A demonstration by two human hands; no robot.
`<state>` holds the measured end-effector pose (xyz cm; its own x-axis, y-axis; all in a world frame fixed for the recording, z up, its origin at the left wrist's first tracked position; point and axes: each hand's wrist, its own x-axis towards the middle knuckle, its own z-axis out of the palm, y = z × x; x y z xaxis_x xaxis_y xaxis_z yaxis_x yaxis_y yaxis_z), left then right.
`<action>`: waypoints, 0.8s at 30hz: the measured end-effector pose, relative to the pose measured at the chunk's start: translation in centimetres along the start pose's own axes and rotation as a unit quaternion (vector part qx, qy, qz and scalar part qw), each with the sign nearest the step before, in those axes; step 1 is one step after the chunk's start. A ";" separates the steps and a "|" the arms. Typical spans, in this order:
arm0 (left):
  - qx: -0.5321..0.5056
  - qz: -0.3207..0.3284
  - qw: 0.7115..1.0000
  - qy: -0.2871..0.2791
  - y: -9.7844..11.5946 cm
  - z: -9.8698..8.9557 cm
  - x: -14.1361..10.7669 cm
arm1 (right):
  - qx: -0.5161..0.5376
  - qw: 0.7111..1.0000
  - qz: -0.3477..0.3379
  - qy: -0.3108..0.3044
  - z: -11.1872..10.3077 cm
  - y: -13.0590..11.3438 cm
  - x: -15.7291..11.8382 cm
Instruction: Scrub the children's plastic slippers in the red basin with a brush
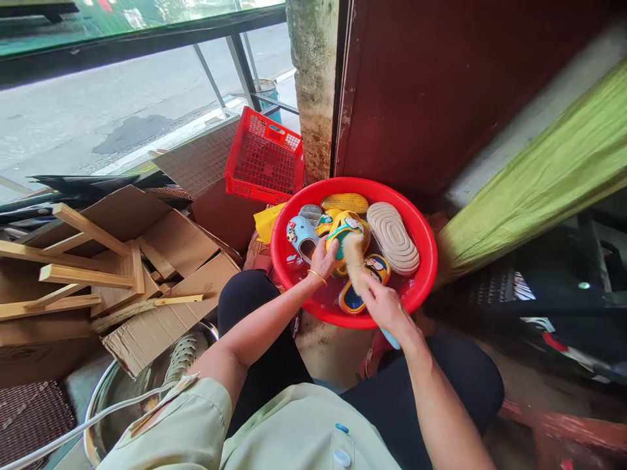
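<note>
A red basin (427, 287) holds water and several shoes between my knees. My left hand (324, 258) grips a yellow shoe with a green strap (343, 230) over the basin. In my right hand (386, 305) is a scrubbing brush (356, 261), its bristles against or very near that shoe and its blue handle end showing below my wrist. Around them lie a light blue shoe (302, 234) at the left, a pale sole with oval ridges (392, 238) at the right, a yellow sole (345, 202) at the back and a yellow and dark blue shoe (353, 299) in front.
A red plastic crate (267, 156) stands behind the basin. At the left are cardboard (183, 245) and a wooden stool (137, 267) on its side; below, a metal basin (93, 418) holds a greyish shoe (186, 356). Green cloth (539, 176) hangs at the right, beside a dark red door (411, 91).
</note>
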<state>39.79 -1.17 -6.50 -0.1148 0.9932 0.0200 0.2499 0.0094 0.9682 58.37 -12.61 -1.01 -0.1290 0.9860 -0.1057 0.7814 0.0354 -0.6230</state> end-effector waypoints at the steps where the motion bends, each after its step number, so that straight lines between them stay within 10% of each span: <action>1: 0.023 0.010 1.000 -0.008 0.0 0.0 -0.3 | 0.006 0.999 -0.007 -0.038 0.4 -0.1 -0.1; 8: 0.165 0.140 0.966 -0.140 0.5 1.7 -4.5 | 0.122 0.980 0.155 -0.010 -0.3 0.0 3.9; 17: 0.108 0.045 0.993 -0.009 0.1 -0.1 -0.3 | 0.242 0.952 0.077 -0.173 0.5 -3.0 0.3; 24: 0.110 0.028 0.993 -0.019 0.4 -1.1 2.1 | 0.243 0.939 0.071 -0.232 -5.2 -0.8 -2.0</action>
<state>38.60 0.78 -5.80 -0.0592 0.9965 0.0593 0.4598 -0.0255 0.8876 61.18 -13.78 3.68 -0.3842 0.7946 -0.4701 0.4540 -0.2808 -0.8456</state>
